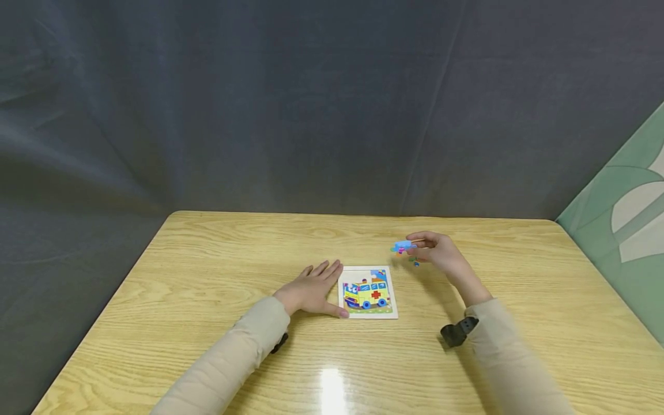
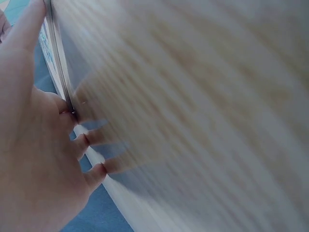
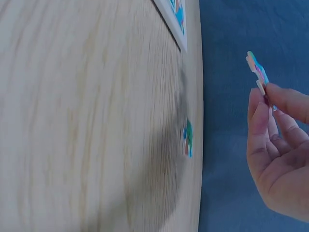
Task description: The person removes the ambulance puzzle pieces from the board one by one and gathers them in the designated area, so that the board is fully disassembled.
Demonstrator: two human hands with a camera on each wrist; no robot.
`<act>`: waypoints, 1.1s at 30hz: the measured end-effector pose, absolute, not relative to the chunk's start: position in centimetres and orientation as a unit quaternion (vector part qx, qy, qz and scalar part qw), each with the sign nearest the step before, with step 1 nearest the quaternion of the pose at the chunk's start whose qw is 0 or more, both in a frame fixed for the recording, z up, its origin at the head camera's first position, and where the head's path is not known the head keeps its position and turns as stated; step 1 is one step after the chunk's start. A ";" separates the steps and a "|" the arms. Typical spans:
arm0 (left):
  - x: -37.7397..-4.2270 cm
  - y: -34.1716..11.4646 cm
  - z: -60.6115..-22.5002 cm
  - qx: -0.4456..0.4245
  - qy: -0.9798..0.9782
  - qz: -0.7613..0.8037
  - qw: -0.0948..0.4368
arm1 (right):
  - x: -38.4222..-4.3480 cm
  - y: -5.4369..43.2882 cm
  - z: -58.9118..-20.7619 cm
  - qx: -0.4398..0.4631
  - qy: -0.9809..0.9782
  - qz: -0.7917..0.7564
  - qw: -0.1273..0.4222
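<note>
A square jigsaw puzzle (image 1: 368, 292) in a white frame lies on the table, showing a yellow ambulance with a red cross; its upper left part is bare white. My left hand (image 1: 311, 291) rests at the frame's left side, fingers spread, with the thumb by the lower left corner and a fingertip at the upper left one. To the right of the puzzle, my right hand (image 1: 436, 252) pinches a light blue puzzle piece (image 1: 403, 246) between thumb and fingers, raised above the table. In the right wrist view this puzzle piece (image 3: 258, 70) is seen nearly edge-on.
Another puzzle piece (image 3: 189, 137), with green and blue on it, lies on the table below my right hand. The wooden table (image 1: 207, 259) ends at a dark cloth (image 1: 311, 115) behind it. A green patterned panel (image 1: 622, 213) stands on the right.
</note>
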State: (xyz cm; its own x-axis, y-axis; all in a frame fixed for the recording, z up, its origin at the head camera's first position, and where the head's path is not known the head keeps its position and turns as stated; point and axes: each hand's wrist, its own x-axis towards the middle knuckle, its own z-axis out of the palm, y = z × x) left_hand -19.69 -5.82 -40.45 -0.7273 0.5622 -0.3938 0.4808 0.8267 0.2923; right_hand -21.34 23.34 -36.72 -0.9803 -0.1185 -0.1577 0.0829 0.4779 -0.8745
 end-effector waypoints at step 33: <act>-19.8 -5.8 -40.3 0.278 0.927 0.077 0.238 | -21.0 30.4 -38.8 0.094 0.839 -0.528 0.094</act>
